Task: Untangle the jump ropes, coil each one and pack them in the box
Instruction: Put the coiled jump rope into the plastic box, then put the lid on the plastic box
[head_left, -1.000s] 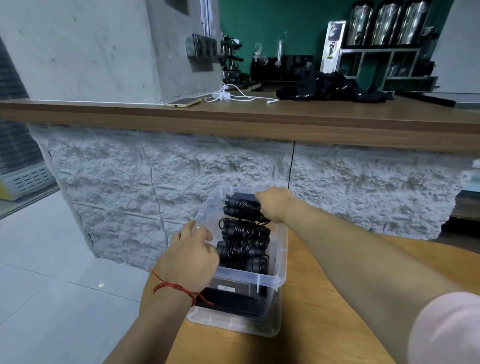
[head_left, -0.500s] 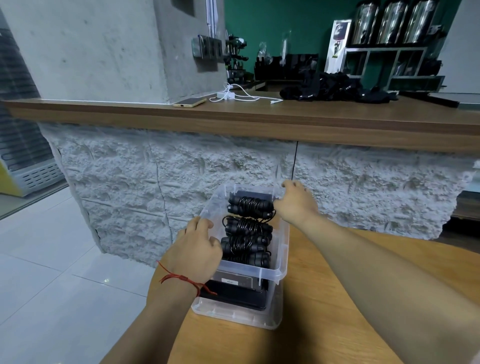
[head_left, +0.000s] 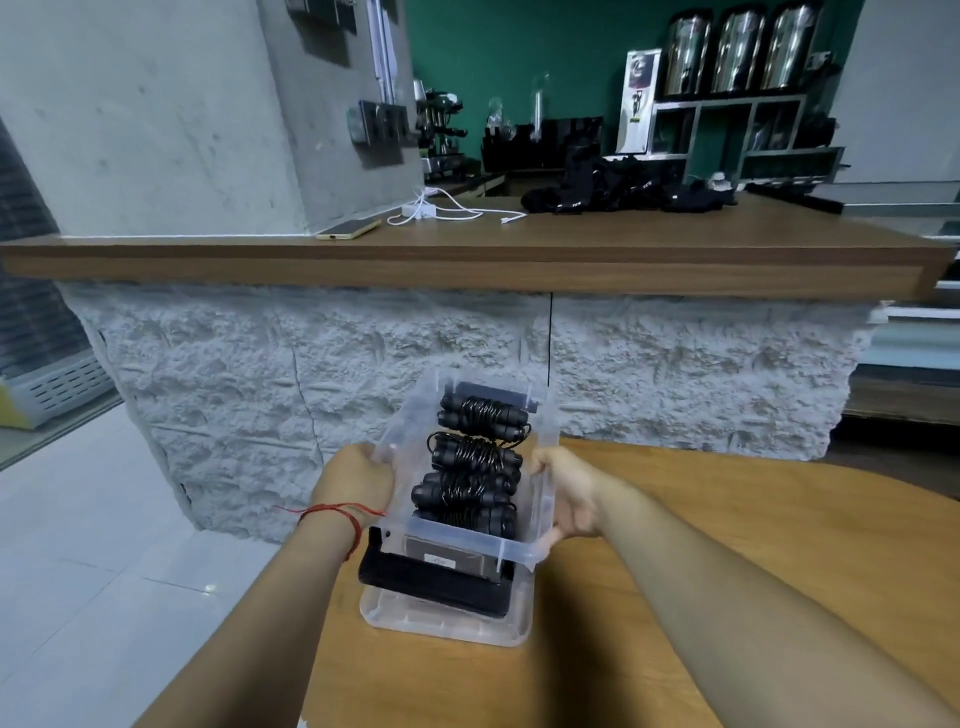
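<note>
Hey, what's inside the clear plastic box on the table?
Coiled black jump ropes fill the clear plastic box, lying in a row. Beneath them sits a black flat object; the ropes cover its top, so what it is cannot be told.

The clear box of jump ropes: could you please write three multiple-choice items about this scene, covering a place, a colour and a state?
1. Where does the phone lie? A in a drawer B on the wooden counter C on a chair
2. What colour are the coiled jump ropes? A red B white C black
3. How is the box held? A by both hands B by one hand C by no hand
Answers: 1 B, it lies on the counter top; 2 C, every coil is black; 3 A, the left hand and right hand grip opposite sides.
</note>
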